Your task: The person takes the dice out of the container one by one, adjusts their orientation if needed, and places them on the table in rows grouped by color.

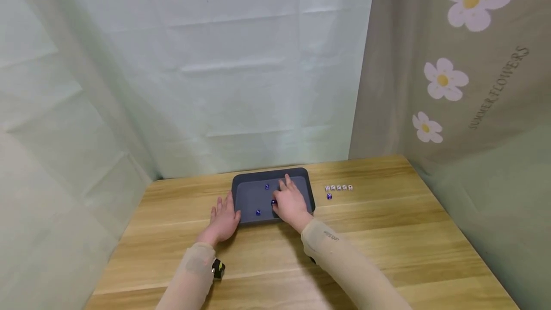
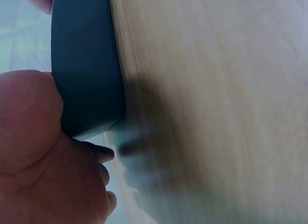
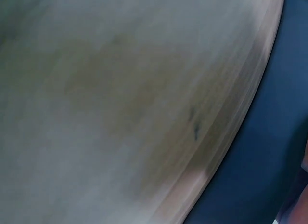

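Observation:
A dark grey tray (image 1: pixel 254 195) lies at the back of the wooden table. My right hand (image 1: pixel 292 204) reaches down into it, with thumb and forefinger at a blue die (image 1: pixel 273 202) that they seem to pinch. Two more blue dice lie in the tray, a far die (image 1: pixel 267 186) and a near die (image 1: pixel 258 212). With straight fingers, my left hand (image 1: pixel 225 219) rests against the tray's left end. The left wrist view shows that hand (image 2: pixel 53 176) beside the tray's outer wall (image 2: pixel 89 55). In the right wrist view the fingers are mostly out of frame.
Right of the tray, several white dice (image 1: pixel 338 187) form a row, with one blue die (image 1: pixel 329 196) just in front of its left end. Pale cloth (image 1: pixel 258 61) hangs behind the table (image 1: pixel 387 233), and a flower-printed curtain (image 1: pixel 443 80) hangs on the right.

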Demonstrator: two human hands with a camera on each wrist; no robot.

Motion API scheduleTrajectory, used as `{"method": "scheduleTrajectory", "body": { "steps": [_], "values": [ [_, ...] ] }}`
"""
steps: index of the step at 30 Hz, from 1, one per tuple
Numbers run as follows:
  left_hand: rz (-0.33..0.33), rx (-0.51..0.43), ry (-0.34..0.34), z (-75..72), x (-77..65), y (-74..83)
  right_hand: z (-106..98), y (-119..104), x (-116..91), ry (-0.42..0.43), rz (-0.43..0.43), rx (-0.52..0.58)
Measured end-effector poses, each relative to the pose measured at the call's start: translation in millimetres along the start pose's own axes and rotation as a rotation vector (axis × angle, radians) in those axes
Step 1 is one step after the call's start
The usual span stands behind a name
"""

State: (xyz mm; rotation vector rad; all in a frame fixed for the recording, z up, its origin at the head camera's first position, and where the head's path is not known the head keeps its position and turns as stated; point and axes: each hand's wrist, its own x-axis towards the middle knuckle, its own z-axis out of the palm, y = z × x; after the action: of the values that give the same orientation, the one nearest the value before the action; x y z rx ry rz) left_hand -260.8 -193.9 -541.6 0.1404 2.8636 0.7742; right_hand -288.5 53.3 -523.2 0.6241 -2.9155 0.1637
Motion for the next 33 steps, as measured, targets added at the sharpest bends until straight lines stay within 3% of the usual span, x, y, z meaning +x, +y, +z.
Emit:
{"method": "scheduleTrajectory", "body": {
  "steps": [10,20,29,33],
  "values": [
    [0.019,-0.016,0.005,0.0,3.1,1.9,-2,6,-1,0.064,-0.034,0.001],
    [0.004,-0.016,-0.025,-1.6,1.7,1.0,-5,16,-6,0.103,-0.046,0.101],
    [0.004,-0.016,-0.019,-2.9,3.0,0.9,-18,57,-16,0.164,0.017,0.296],
    [0.008,-0.022,-0.018,-3.5,-0.9,2.5,-19,79,-28,0.212,0.017,0.315]
  ]
}}
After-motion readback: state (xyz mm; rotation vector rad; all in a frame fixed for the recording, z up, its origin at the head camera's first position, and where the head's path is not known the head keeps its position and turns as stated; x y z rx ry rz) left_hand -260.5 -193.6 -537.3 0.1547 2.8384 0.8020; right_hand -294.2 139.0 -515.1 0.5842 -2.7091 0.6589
